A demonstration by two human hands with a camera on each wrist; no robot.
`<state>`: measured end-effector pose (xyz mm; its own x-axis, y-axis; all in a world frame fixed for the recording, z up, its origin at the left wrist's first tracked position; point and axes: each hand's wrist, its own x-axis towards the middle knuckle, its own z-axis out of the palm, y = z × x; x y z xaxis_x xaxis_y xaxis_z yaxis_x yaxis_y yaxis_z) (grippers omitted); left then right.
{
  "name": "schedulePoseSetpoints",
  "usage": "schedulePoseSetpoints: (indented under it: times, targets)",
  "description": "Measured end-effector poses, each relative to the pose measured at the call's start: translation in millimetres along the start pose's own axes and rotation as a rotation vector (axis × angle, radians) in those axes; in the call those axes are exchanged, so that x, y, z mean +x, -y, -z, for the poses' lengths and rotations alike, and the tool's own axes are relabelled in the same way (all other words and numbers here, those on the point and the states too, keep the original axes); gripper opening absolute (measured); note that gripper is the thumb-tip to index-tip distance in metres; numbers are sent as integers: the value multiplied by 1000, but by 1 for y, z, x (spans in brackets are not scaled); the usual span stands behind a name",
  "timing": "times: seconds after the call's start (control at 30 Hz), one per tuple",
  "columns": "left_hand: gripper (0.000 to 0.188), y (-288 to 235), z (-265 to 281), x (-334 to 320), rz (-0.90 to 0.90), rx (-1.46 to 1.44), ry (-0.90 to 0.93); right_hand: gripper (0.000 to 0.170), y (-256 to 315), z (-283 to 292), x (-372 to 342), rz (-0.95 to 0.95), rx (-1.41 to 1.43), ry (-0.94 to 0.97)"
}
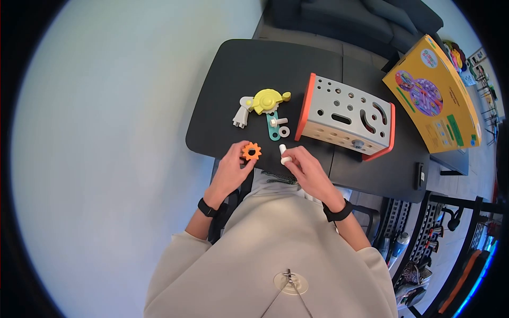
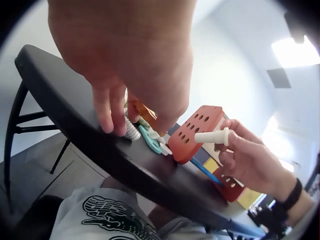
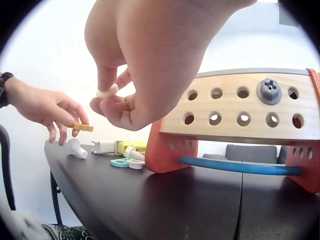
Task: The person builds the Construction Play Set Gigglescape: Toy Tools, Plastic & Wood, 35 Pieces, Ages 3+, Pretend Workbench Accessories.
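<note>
Fingers of the left hand (image 1: 229, 170) pinch the orange gear (image 1: 257, 155) by its toothed rim, with the hole uncovered; the gear is above the near edge of the black table (image 1: 217, 114). The right hand (image 1: 308, 167) pinches the white peg (image 1: 282, 149) at its flanged head, and the shaft sticks out free, near the gear but apart from it. Both pieces look like hard plastic, so I judge them light, stiff and not fragile. The gear should be held well by opposite teeth, which give good grip. The peg seems smooth and could turn or slip, therefore its wide head is probably the surest place to hold.
</note>
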<state>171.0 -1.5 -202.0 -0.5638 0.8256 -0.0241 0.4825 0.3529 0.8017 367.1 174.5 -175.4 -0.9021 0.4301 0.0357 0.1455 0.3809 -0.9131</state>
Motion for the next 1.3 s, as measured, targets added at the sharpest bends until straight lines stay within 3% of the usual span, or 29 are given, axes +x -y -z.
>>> schedulePoseSetpoints:
  times: [0.23, 0.43, 0.6, 0.77, 0.93, 1.0, 1.3]
  targets:
    - [51, 1, -17, 10, -141, 123, 25, 17, -7, 4, -12, -89, 39, -6]
    - [53, -28, -33, 21, -252, 118, 27, 20, 0, 6, -17, -139, 129, -30]
    - [52, -49, -51, 24, -244, -138, 86, 19, -5, 10, -25, -207, 209, -46]
    - [47, -67, -63, 27, -279, -299, 148, 18, -14, 15, -38, -204, 545, -133]
    - [47, -81, -72, 30, -294, -347, 144, 18, -12, 30, -46, -203, 535, -184]
    - [49, -85, -76, 30, -135, -480, 155, 18, -13, 34, -48, -207, 552, -192]
    - [49, -95, -84, 39, -217, -501, 225, 19, -10, 41, -49, -199, 398, -242]
